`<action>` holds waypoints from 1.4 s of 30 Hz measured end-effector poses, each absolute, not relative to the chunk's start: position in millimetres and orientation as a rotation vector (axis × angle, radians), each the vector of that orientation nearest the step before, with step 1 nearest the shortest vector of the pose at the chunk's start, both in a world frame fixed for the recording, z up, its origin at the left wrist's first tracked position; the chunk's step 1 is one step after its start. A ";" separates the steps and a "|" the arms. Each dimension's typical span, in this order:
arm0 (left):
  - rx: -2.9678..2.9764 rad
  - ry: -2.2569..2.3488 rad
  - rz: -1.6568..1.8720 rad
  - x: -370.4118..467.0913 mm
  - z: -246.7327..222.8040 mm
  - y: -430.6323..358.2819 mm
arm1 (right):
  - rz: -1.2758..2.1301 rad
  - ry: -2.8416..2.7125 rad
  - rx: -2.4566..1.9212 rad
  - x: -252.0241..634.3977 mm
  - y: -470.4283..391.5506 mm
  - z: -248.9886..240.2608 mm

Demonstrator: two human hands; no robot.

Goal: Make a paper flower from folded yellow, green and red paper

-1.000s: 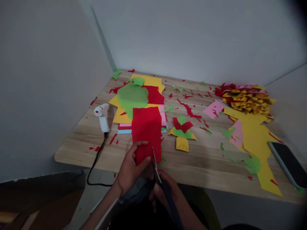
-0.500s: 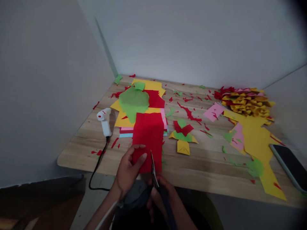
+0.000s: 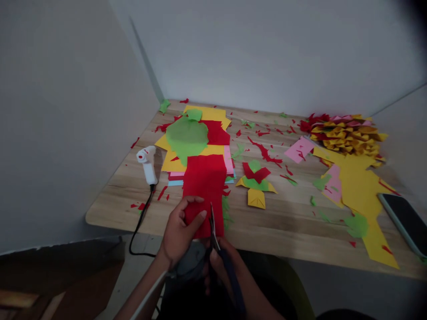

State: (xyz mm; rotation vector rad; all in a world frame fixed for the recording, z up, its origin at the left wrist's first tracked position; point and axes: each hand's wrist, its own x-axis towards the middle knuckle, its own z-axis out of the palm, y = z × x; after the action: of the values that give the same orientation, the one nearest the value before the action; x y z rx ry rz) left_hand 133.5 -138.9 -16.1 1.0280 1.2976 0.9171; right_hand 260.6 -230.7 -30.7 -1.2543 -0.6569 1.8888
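A long red sheet hangs slightly over the table's front edge. My left hand pinches its lower left part between thumb and fingers. Dark-handled scissors are gripped in my right hand, just below the sheet. Their blades point away from me and lie at the sheet's lower middle, slightly apart. Beyond the red sheet is a stack of yellow, pink, red and blue paper, with a large green piece on top. Right of the sheet lies a small folded figure of yellow, green and red paper.
A white glue gun with a black cord stands on the left of the wooden table. Folded pieces are heaped at the back right, near a large yellow sheet and a phone. Red and green scraps are scattered about.
The view has shifted slightly. The red sheet and both hands keep nearly the same pose, and the scissor blades sit at about the same place on the sheet.
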 end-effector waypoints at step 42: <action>1.169 1.342 0.934 124.0 -20.0 -125.9 | 1.826 -0.559 -1.472 242.2 -229.8 -54.1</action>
State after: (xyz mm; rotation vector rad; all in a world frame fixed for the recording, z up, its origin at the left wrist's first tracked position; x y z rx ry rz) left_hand 124.0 -125.9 -20.0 1.1693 1.3423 0.9343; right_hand 242.2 -229.8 -54.1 -1.4724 -0.5587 1.8257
